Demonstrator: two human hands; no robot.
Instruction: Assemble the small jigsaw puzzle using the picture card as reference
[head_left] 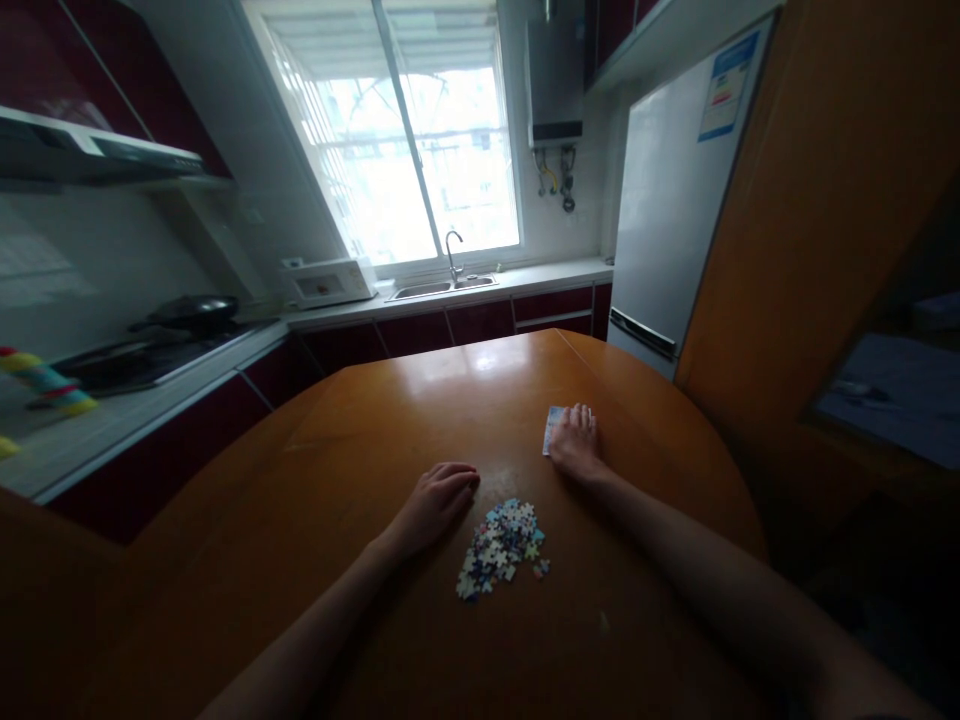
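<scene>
A loose heap of small jigsaw puzzle pieces lies on the wooden table in front of me, pale, blue and greenish in colour. My left hand rests on the tabletop just to the left of the heap, its fingers loosely extended and holding nothing. Farther out to the right, my right hand has its fingers over a small bluish printed card at the table surface. Much of that card is hidden under the hand.
The round-ended wooden table fills the foreground. Beyond it are a counter with a sink and a white microwave. A pan sits on the stove at left; a fridge stands at right.
</scene>
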